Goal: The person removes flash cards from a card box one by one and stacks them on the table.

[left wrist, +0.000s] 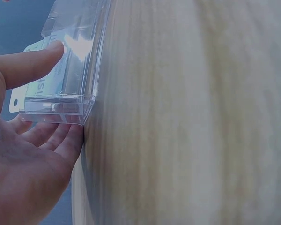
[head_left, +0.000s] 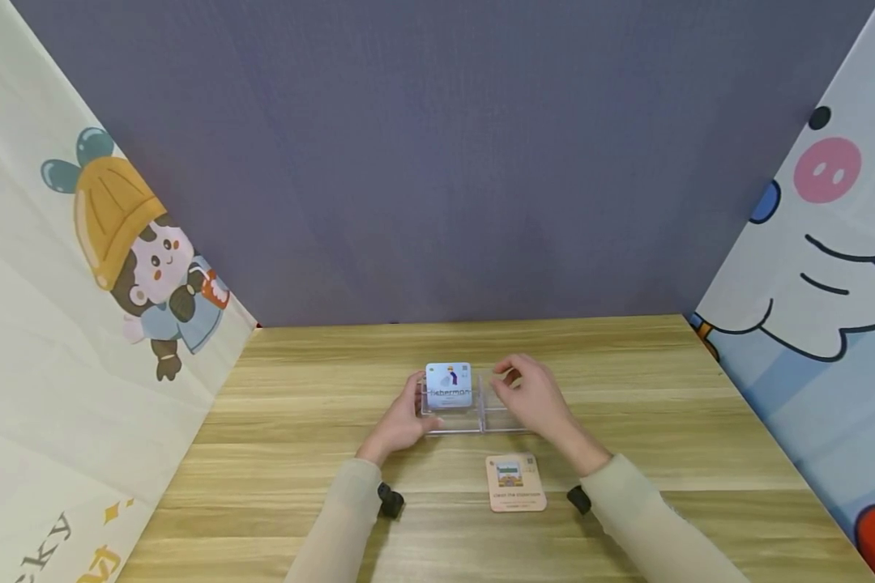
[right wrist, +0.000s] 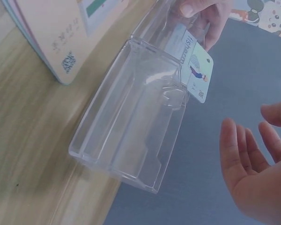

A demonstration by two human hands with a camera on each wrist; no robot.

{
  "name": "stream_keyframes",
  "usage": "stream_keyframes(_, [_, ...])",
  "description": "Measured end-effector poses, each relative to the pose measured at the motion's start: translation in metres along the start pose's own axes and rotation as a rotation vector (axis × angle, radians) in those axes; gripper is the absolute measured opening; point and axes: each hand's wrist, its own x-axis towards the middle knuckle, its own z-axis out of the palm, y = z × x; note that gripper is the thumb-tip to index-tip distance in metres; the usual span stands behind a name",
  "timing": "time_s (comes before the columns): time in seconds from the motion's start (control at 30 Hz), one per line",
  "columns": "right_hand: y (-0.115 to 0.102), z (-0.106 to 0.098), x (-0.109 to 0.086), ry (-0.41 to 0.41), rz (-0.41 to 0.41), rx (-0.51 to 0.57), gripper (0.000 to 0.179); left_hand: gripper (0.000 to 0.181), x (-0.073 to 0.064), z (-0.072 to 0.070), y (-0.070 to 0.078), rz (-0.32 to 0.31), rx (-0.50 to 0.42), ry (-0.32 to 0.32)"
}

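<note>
A clear plastic card holder (head_left: 458,423) with two compartments stands on the table. In its left compartment, a light blue card (head_left: 448,385) reading "fisherman" leans with its top above the rim. My left hand (head_left: 401,421) grips the holder's left end, thumb (left wrist: 42,61) across the front and fingers at the end wall. My right hand (head_left: 535,397) is at the right compartment, fingers loosely bent; the right wrist view shows thumb and fingers apart with nothing between them. That compartment holds no card. Nearer me lies a peach card stack (head_left: 515,483) with "clean the classroom" on top.
The wooden table (head_left: 299,453) ends at a dark grey panel (head_left: 437,162) behind. Cartoon-printed cloths hang along the left (head_left: 58,340) and right (head_left: 787,283) sides. Dark wrist straps (head_left: 390,500) are on both arms.
</note>
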Motion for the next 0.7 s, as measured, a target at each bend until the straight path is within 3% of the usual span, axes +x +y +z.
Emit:
stream_keyframes(0.3, [-0.002, 0.001, 0.008, 0.002, -0.007, -0.012, 0.013, 0.095, 0.000, 0.001, 0.001, 0.002, 0.002, 0.003])
stream_keyframes(0.7, [-0.005, 0.002, 0.019, -0.028, 0.041, -0.013, 0.017, 0.094, 0.001, 0.003, 0.000, -0.004, -0.003, 0.006])
